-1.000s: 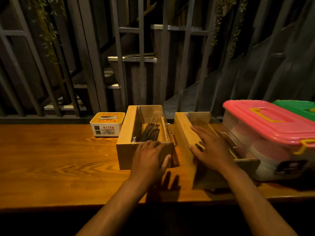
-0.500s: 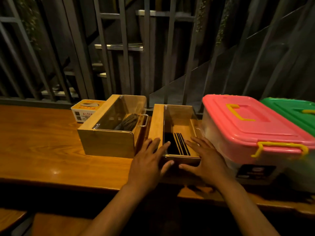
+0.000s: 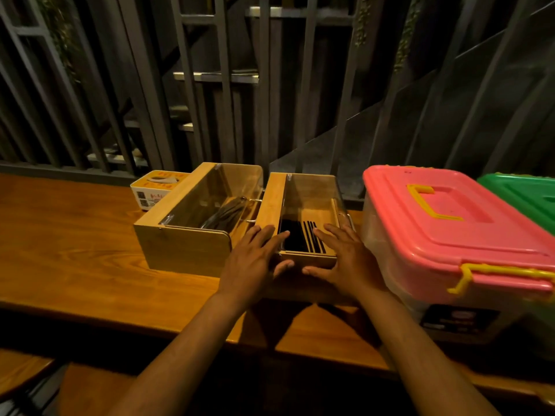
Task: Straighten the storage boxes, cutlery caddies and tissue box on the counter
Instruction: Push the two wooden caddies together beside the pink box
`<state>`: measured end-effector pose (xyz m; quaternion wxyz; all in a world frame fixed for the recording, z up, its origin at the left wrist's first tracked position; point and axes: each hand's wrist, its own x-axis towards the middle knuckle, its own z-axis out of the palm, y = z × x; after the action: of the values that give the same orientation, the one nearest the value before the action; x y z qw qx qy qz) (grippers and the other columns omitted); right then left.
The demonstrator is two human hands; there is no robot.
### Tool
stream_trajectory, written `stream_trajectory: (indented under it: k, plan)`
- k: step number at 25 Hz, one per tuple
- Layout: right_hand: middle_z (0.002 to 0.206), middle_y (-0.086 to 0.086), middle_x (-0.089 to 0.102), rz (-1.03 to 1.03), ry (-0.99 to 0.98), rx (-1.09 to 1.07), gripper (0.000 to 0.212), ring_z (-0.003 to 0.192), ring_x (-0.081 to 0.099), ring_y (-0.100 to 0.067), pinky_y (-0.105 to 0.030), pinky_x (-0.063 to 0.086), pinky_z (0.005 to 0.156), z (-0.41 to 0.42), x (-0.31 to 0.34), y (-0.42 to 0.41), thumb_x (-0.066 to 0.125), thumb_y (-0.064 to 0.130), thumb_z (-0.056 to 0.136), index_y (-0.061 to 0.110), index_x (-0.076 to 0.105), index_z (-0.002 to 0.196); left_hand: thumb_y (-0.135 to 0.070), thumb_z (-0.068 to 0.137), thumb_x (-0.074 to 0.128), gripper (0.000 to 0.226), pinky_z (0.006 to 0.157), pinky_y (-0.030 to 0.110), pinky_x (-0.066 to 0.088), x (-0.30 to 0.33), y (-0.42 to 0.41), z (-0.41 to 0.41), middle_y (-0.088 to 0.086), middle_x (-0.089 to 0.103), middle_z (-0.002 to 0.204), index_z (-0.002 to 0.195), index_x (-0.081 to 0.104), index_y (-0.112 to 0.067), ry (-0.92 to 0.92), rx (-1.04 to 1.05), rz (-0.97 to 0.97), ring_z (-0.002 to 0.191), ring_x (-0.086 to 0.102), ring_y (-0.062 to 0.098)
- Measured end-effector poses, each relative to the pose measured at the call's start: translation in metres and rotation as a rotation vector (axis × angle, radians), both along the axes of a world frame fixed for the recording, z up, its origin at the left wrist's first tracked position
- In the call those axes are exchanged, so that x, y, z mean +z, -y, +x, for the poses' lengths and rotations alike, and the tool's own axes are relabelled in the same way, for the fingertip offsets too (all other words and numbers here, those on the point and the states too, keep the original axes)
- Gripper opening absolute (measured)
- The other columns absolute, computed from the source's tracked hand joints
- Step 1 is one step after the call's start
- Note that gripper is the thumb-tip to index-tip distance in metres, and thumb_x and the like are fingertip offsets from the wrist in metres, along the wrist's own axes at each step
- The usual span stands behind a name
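Note:
Two wooden cutlery caddies with clear lids stand side by side on the wooden counter [image 3: 75, 241]. The left caddy [image 3: 183, 247] sits skewed, with dark cutlery inside. The right caddy [image 3: 306, 217] holds black chopsticks and points straight back. My left hand [image 3: 255, 265] and my right hand [image 3: 345, 259] grip its near corners, fingers on top, thumbs on the front face. A white and orange tissue box [image 3: 156, 187] stands behind the left caddy. At the right are a pink-lidded storage box [image 3: 444, 229] and a green-lidded one [image 3: 522, 196].
A grey metal railing [image 3: 210, 85] runs along the counter's far edge, with stairs behind it. The counter's near edge lies just below my wrists. A lower wooden bench surface [image 3: 21, 367] shows at bottom left.
My left hand left the left caddy and joined my right hand on the right caddy, which has turned from skewed to straight. The left caddy now sits angled. The camera view shifted right.

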<state>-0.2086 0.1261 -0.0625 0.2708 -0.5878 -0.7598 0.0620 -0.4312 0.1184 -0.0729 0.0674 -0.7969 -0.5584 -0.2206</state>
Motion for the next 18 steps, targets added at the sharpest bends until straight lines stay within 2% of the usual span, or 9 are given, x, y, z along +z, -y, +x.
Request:
stream_trajectory:
  k: [6,13,18]
  plan:
    - [0.155,0.009,0.036,-0.006,0.014,-0.025,0.086,0.148,0.019,-0.022,-0.044,0.024,0.117,0.000,0.003,-0.024,0.076,0.062,0.067,0.041,0.040,0.142,-0.068,0.090,0.032,0.066,0.115,0.038,0.029,0.003,-0.030,0.000,0.000,0.035,0.155,0.148,0.029,-0.035,-0.024,-0.021,-0.019,0.144,0.025,0.023]
    - [0.157,0.009,0.031,-0.030,0.066,-0.037,0.087,0.149,0.014,-0.020,-0.036,0.017,0.117,-0.003,0.007,-0.027,0.074,0.061,0.069,0.039,0.038,0.145,-0.064,0.090,0.036,0.065,0.113,0.039,0.029,0.002,-0.037,-0.002,-0.002,0.032,0.156,0.148,0.030,-0.035,0.027,-0.045,-0.039,0.146,0.021,0.023]
    - [0.160,0.010,0.023,-0.085,0.159,-0.076,0.088,0.150,0.010,-0.020,-0.041,0.021,0.116,-0.007,0.012,-0.022,0.066,0.067,0.074,0.041,0.027,0.148,-0.060,0.093,0.040,0.065,0.115,0.040,0.025,0.010,-0.032,0.000,-0.001,0.026,0.159,0.151,0.022,-0.035,-0.013,-0.038,-0.084,0.148,0.017,0.024]
